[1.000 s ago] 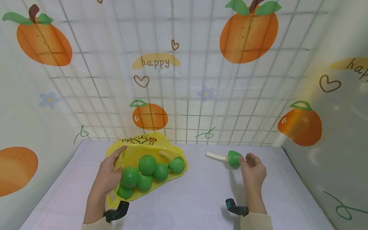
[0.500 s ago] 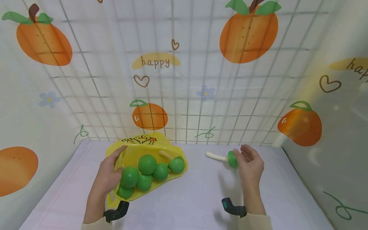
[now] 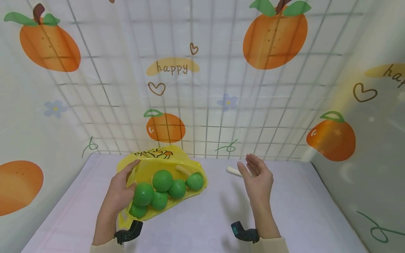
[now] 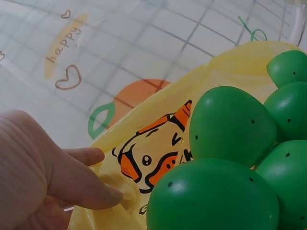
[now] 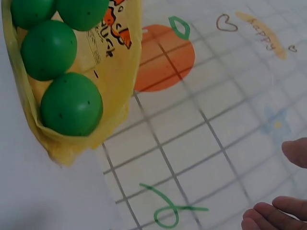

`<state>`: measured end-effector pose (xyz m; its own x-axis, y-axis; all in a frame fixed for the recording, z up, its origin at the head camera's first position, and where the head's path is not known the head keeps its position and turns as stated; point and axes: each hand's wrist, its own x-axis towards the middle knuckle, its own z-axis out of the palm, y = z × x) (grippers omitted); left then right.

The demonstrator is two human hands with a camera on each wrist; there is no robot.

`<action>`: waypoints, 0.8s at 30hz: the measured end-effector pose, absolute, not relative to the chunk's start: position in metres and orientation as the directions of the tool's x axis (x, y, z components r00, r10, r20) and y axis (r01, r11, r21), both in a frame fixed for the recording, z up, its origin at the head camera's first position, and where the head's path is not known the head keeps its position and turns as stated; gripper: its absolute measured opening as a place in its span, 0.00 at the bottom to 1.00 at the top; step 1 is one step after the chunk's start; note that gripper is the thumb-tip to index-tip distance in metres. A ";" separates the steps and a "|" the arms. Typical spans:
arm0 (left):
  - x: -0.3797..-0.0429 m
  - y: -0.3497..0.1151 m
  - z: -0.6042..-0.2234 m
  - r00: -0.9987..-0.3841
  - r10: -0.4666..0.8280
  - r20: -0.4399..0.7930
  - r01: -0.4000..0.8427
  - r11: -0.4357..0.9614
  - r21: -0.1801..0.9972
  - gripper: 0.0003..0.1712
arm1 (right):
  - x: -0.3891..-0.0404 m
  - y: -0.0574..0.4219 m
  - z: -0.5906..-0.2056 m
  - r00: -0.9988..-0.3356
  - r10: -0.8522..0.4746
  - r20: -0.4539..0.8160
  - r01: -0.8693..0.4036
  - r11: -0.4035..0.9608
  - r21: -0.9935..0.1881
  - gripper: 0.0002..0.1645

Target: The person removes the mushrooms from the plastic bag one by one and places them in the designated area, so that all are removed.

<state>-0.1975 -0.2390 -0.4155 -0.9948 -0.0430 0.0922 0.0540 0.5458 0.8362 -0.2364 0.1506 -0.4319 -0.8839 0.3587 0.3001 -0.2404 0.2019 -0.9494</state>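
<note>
My left hand (image 3: 118,189) pinches the left edge of a yellow plastic bag (image 3: 155,163), which lies with its mouth spread. Inside are several round green heads with small black dots (image 3: 162,180); a pale stem (image 3: 182,170) shows beside one. In the left wrist view my thumb (image 4: 91,189) lies on the bag's inner side, below a printed duck. My right hand (image 3: 261,181) is held over the table, fingers extended and holding nothing. Behind it a white stem (image 3: 233,171) shows; its green head is hidden by the hand. The right wrist view catches only fingertips (image 5: 276,215).
A white cloth covers the table (image 3: 202,225). Behind it hangs a translucent curtain (image 3: 202,102) with orange prints, in front of a wire grid. More curtain (image 3: 373,182) closes in the right side.
My right hand has moved left, from beside the green head to in front of it, covering it. The stemmed piece stays in place. My left hand and the bag hold still.
</note>
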 end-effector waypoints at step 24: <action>-0.198 -0.239 -0.416 -0.995 -0.047 0.091 0.051 0.543 0.838 0.44 | -0.227 0.084 -0.440 -0.913 0.176 0.369 -0.324 0.239 -0.915 0.33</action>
